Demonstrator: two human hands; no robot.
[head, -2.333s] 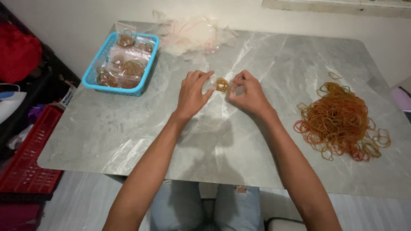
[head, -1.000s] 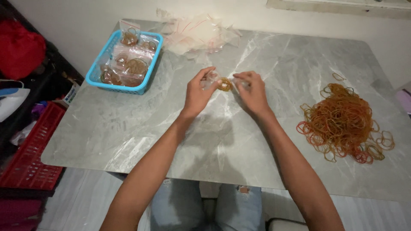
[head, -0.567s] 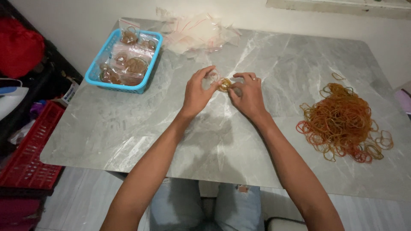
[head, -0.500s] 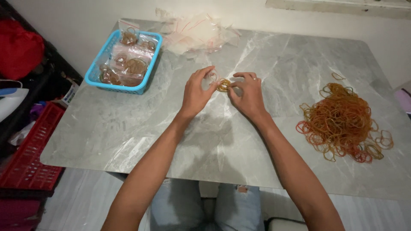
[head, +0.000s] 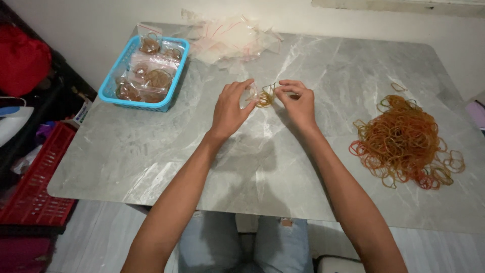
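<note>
Fingertips of left hand (head: 230, 108) and right hand (head: 298, 101) pinch a small clear bag (head: 252, 93) of rubber bands (head: 264, 99); bag mouth wants holding wide; bands tucked fully inside.

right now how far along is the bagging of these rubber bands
Done: several small clear plastic bags of bands lie in the blue plastic basket. In hand: the left hand and right hand hold a small clear bag with a bunch of bands above the grey marble table. Left: a large loose pile of orange rubber bands and a heap of empty clear bags.
</note>
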